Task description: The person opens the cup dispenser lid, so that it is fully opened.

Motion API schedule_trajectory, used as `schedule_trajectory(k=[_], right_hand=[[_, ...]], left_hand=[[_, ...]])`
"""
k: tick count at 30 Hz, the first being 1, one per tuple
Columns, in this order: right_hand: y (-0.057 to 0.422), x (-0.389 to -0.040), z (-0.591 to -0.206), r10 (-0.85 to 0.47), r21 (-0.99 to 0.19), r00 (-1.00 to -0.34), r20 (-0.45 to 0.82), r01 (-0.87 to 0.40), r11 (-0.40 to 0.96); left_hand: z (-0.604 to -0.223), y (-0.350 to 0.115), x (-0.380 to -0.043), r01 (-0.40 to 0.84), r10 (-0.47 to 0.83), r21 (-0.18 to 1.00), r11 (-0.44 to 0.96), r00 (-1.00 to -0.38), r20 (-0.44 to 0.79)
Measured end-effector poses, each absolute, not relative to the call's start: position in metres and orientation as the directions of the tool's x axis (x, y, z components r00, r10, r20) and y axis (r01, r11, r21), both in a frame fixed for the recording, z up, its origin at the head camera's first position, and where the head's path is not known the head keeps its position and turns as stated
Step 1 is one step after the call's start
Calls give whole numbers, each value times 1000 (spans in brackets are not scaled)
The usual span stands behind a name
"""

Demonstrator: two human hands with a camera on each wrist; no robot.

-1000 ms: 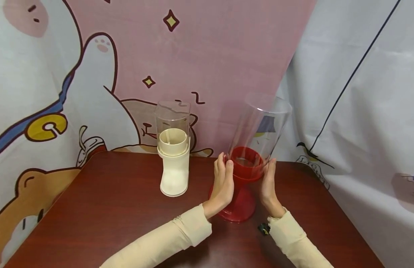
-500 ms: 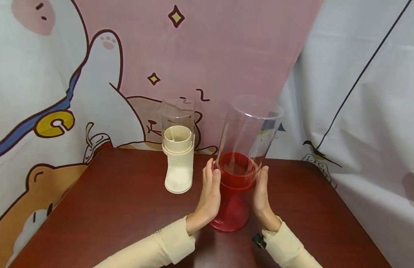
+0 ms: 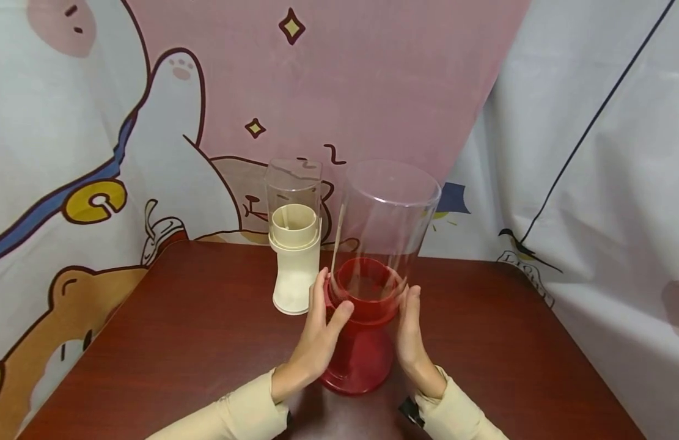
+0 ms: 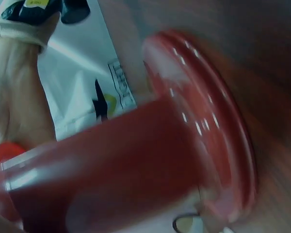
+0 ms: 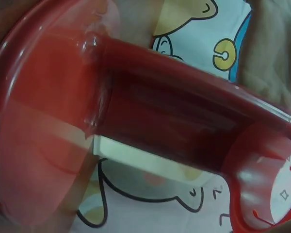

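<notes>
Red stand (image 3: 367,351) pressed between left hand (image 3: 313,343) and right hand (image 3: 415,345), fingers straight; from here, slick sides could slip, tipping clear tube (image 3: 384,229) atop it.

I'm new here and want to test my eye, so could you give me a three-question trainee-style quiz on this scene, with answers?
1. True or false: the red holder is between the left hand and the right hand.
2. Which hand is nearer the cream holder: (a) left or (b) right?
3. How many clear tubes are in view?

Key:
1. True.
2. (a) left.
3. Two, one on each holder.
</notes>
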State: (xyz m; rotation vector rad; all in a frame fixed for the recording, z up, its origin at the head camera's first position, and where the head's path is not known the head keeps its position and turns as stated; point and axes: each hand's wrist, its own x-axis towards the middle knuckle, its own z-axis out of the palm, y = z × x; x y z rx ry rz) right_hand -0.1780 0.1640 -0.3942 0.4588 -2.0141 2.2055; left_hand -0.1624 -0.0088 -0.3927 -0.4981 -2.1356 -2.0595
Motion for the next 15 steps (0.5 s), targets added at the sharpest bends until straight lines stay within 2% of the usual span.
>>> schedule_trajectory(k=[1, 4, 7, 8, 9, 11, 15], right_hand=[[169, -188, -406, -147, -924, -921, 362, -334, -184], [180, -194, -395, -184, -880, -866, 465, -432, -196], [186, -202, -363, -187, -796, -777, 601, -562, -224], [183, -199, -340, -173, -792, -774, 609, -586, -171], [182, -205, -330, -169, -762, -743, 647, -620, -188], [180, -215, -311, -173, -716, -697, 696, -656, -239], [170, -225, -293, -182, -677, -660, 729, -654, -338]], left_hand=[[-393, -13, -163, 325, 168, 946, 19, -933, 317], [-397, -26, -170, 340, 262, 940, 15, -909, 324], [-404, -36, -184, 364, 332, 932, -6, -878, 345], [-408, -39, -189, 371, 346, 929, -11, -870, 351], [-411, -41, -194, 378, 356, 926, -5, -864, 355], [-417, -41, -203, 370, 384, 929, -14, -856, 347], [-428, -36, -212, 357, 434, 932, -62, -831, 347]])
